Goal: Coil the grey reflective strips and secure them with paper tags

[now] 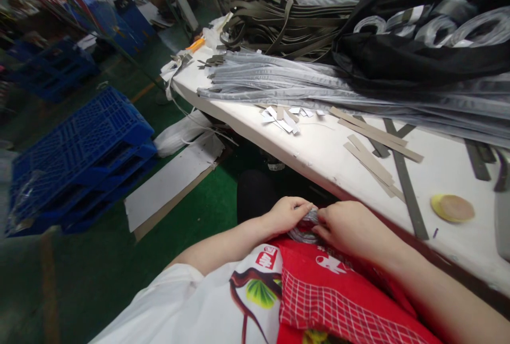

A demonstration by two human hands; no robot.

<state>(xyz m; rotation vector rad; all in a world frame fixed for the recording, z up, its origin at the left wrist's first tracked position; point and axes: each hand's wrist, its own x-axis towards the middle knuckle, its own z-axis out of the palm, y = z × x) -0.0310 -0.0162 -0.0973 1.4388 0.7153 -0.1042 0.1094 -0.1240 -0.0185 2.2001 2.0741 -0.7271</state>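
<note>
Low in front of my body, at the table's near edge, both hands hold a small coil of grey, plastic-looking strip (303,235). My left hand (287,213) grips its left side, thumb and fingers closed on it. From the right, my right hand (349,223) pinches the coil's other side with curled fingers. My hands cover part of the coil. Similar finished-looking coils (434,30) lie on black cloth at the back right of the table. Long grey strips (271,75) are spread in a bundle across the white table (306,147).
Dark olive webbing (295,22) is heaped at the back. Beige strips (378,134), white paper slips (281,119) and a round yellow-edged tape roll (453,208) lie on the table. Stacked blue pallets (79,147) and a flat cardboard piece (173,184) are on the green floor at left.
</note>
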